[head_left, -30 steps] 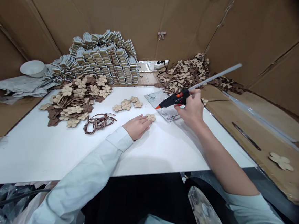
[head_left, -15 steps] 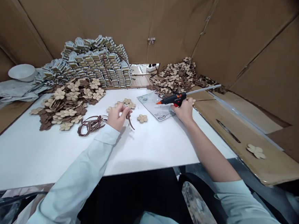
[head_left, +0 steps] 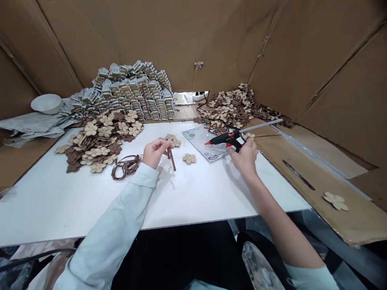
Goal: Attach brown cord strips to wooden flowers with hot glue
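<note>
My left hand pinches a thin brown leather cord above the white board, and its ends hang down below the fingertips. Just left of that hand lies a coiled bundle of brown cord. A beige flower piece rests by itself to the right, with a few more flower pieces behind the fingers. The black glue gun, orange-tipped and with a clear glue stick out of its back, lies over a printed sheet. My right hand is at its handle, thumb and fingers apart.
Flower pieces are heaped at left and back right. Behind stands a tall stack of small bundled pieces, with a white bowl beside it. A slim blade-like tool lies right. Cardboard walls surround the board.
My right hand has drawn back slightly from the glue gun, showing more of its handle. My left hand still holds the cord, now with its ends hanging straighter. The camera view has shifted.
</note>
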`<state>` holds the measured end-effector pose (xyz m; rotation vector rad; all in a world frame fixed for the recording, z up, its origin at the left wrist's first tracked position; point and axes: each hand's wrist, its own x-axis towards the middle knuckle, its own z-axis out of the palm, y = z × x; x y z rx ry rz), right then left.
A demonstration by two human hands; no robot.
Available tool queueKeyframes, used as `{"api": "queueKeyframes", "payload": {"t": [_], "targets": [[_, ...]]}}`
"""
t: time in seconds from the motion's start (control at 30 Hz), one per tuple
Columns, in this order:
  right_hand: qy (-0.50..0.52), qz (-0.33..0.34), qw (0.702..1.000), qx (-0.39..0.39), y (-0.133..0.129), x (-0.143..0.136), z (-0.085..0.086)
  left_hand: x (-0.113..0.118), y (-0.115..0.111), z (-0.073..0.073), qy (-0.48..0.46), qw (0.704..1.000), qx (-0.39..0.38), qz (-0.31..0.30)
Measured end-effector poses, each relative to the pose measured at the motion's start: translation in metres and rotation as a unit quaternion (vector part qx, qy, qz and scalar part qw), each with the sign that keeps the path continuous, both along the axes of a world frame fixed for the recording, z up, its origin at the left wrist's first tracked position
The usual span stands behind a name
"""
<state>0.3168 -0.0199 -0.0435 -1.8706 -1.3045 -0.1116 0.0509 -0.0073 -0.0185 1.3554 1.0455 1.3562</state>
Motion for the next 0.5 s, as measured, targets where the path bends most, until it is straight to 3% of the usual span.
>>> {"api": "queueKeyframes", "payload": {"t": [0.07,0.1,0.17,0.27,0.37,0.43,0.5], "targets": [[0.060,-0.010,0.998,0.026,-0.022,-0.022,0.009,0.000,-0.001,0.000,0.002,1.000,-0.013,0.005],[0.077,0.031,0.996,0.038,-0.031,-0.035,0.015,0.001,-0.001,0.000,0.009,1.000,-0.019,0.003],[0.107,0.183,0.977,0.011,-0.041,-0.063,0.024,0.002,-0.002,-0.001,0.029,0.999,-0.022,-0.012],[0.192,0.367,0.905,-0.099,-0.036,-0.101,0.034,0.004,-0.003,-0.003,0.047,0.998,-0.008,-0.041],[0.321,0.497,0.786,-0.181,-0.018,-0.124,0.039,0.002,-0.002,-0.004,0.031,0.998,0.003,-0.047],[0.401,0.528,0.723,-0.196,-0.009,-0.132,0.039,0.000,-0.001,-0.003,0.008,0.999,-0.005,-0.046],[0.462,0.510,0.702,-0.184,-0.005,-0.135,0.038,-0.001,0.000,-0.001,-0.010,0.999,-0.019,-0.047]]}}
